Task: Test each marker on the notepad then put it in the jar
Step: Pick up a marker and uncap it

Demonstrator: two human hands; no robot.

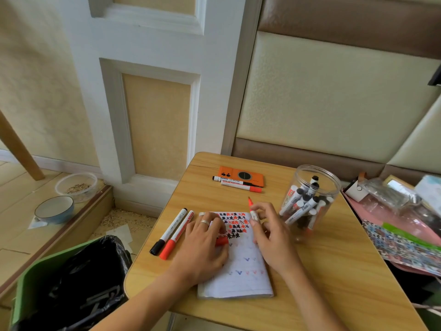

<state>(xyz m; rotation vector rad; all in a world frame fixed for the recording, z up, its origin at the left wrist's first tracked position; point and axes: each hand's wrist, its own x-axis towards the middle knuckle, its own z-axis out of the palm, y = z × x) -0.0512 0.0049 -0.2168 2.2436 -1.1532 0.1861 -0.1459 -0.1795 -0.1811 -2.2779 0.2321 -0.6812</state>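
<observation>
Centrally on the tabletop (334, 271) lies the notepad (241, 271), its upper part filled with red and black test marks. The left hand (202, 244) rests on the page, fingers curled around a red cap (222, 241). The right hand (272, 232) pinches an uncapped red marker (252, 210) in closed fingers, tip pointing up and away, just above the notepad's far right corner. Near the right edge stands the clear jar (310, 201), holding several markers. Two capped markers (174, 231) lie left of the notepad, and two more (236, 183) by an orange phone (242, 175) toward the far edge.
</observation>
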